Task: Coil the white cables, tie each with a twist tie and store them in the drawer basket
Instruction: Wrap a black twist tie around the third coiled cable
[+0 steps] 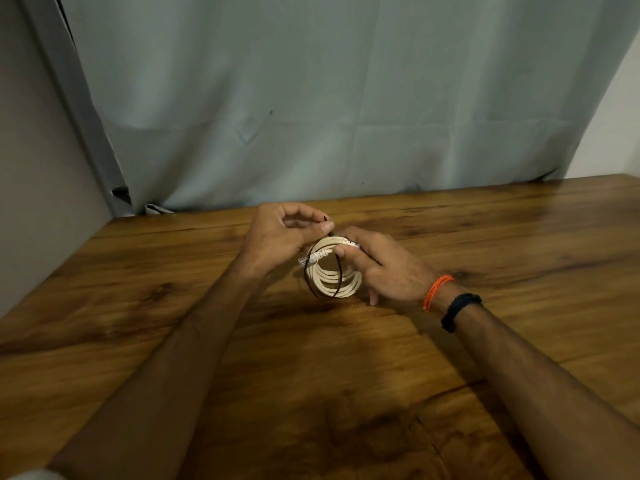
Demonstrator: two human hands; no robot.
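Observation:
A white cable [334, 277] is wound into a small coil and held upright just above the wooden table [173, 306]. My right hand [384, 268] grips the coil's top right side, thumb on the white connector. A thin dark twist tie [338, 271] loops down through and around the coil. My left hand [280, 237] pinches the tie's upper end between thumb and forefinger, just above the coil. No drawer or basket is in view.
A grey-green curtain [346, 98] hangs behind the table's far edge. A grey wall [34, 168] stands along the table's left side. An orange thread and a black band circle my right wrist.

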